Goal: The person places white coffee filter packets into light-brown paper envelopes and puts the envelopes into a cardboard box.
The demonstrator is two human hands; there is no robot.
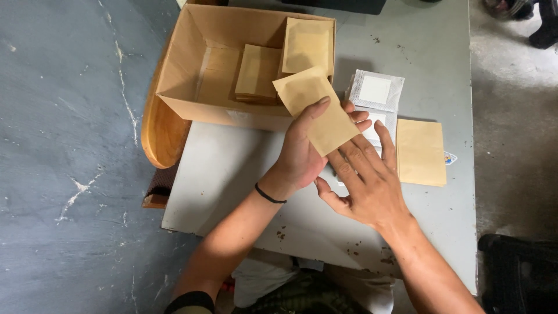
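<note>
1. Holding a tan paper pouch (pixel 317 109) in the left hand (pixel 302 152), thumb on top, fingers under it: grip is clenched on the pouch, above the near rim of the cardboard box (pixel 192 64).
2. Right hand (pixel 369 183) lies flat, fingers spread, fingertips touching the pouch's near-right edge; grip released, grasping nothing.
3. Box sits at the far left of the grey tabletop (pixel 232 174) with stacks of the same tan pouches (pixel 258 72) inside, one leaning on the right wall.
4. White sachets (pixel 376 92) lie just right of the hands; a flat tan pouch stack (pixel 421 152) further right.
5. Judgement: keep the pouch flat, pinch near an edge, and let the right fingers steady it so it doesn't crease.
</note>
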